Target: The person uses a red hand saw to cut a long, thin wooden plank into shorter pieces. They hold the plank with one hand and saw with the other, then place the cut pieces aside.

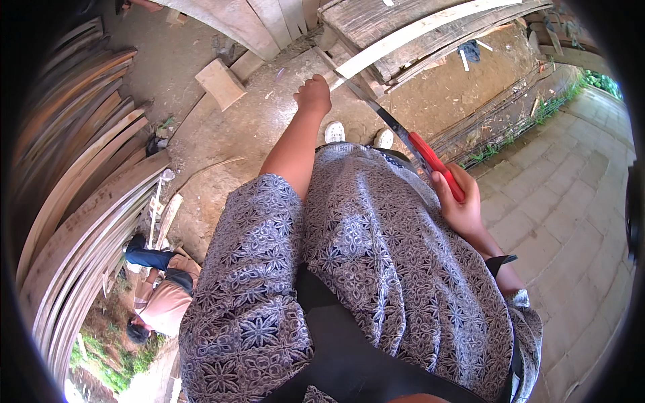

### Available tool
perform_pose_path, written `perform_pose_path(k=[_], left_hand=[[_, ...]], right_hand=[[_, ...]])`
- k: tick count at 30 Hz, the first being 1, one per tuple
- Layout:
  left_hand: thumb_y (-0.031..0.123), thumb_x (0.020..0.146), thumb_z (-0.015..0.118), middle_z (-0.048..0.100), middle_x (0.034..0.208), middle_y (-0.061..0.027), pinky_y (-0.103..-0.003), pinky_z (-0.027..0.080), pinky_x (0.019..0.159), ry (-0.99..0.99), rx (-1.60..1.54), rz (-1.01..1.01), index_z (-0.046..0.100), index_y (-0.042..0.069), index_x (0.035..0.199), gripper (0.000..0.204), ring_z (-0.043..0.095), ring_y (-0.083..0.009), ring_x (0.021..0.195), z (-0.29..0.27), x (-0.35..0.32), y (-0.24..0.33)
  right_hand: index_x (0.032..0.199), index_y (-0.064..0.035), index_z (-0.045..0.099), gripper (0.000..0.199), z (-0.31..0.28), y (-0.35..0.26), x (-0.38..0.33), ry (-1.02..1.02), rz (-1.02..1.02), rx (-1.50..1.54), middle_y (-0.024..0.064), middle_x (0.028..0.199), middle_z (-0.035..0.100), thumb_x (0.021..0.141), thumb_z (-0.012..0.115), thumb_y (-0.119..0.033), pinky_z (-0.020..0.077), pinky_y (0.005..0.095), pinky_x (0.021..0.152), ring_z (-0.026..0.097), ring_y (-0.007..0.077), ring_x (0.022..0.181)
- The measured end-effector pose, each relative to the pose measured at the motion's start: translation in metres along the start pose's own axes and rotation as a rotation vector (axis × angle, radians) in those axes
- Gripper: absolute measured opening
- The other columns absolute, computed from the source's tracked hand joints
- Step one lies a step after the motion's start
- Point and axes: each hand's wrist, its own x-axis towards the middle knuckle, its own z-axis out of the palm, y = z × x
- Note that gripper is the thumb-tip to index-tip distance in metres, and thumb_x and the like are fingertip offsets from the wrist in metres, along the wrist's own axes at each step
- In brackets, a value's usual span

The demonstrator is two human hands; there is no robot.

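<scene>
My left hand, arm stretched forward, is closed at the near end of a long pale wooden strip. The fingers' grip is partly hidden, but the strip runs into the hand. My right hand is wrapped round the lower part of a long, narrow, dark-bladed tool with a red handle. Its blade slants up and left, and the far end crosses the strip just beside my left hand. Whether blade and wood touch I cannot tell. The strip's far part lies over a rough wooden bench.
A small wooden block lies on the dirt floor beyond my left arm. Many curved-looking boards are stacked along the left. Another person is at the lower left. Pale paving spreads to the right, past thin rods.
</scene>
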Motion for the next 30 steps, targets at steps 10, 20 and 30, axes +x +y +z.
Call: perform_pose_path(k=[10, 20, 30], left_hand=[[0.008, 0.086, 0.067, 0.056, 0.132, -0.0191, -0.051, 0.045, 0.098, -0.023, 0.012, 0.024, 0.045, 0.0, 0.131, 0.051, 0.056, -0.035, 0.122, -0.003, 0.004, 0.002], [0.007, 0.083, 0.068, 0.06, 0.125, -0.021, -0.053, 0.048, 0.096, 0.04, -0.011, 0.032, 0.047, -0.001, 0.123, 0.046, 0.059, -0.0404, 0.118, 0.006, 0.006, -0.002], [0.006, 0.085, 0.066, 0.058, 0.13, -0.0183, -0.053, 0.046, 0.096, 0.055, 0.019, 0.035, 0.048, 0.001, 0.128, 0.047, 0.058, -0.0371, 0.119, 0.006, 0.006, 0.0]], right_hand=[[0.081, 0.0005, 0.063, 0.041, 0.11, 0.017, 0.165, 0.045, -0.108, -0.067, 0.017, 0.066, 0.06, 0.094, 0.063, -0.038, 0.0475, 0.0415, 0.059, 0.062, 0.0279, 0.061], [0.082, -0.0016, 0.061, 0.029, 0.009, 0.015, -0.001, 0.006, 0.003, 0.008, 0.0065, 0.062, 0.052, 0.096, 0.064, -0.027, 0.0411, 0.0335, 0.054, 0.049, 0.0139, 0.057], [0.083, 0.0, 0.064, 0.036, 0.121, 0.036, 0.156, 0.094, -0.145, 0.028, 0.0186, 0.064, 0.059, 0.093, 0.066, -0.034, 0.0457, 0.0413, 0.057, 0.059, 0.0292, 0.057]])
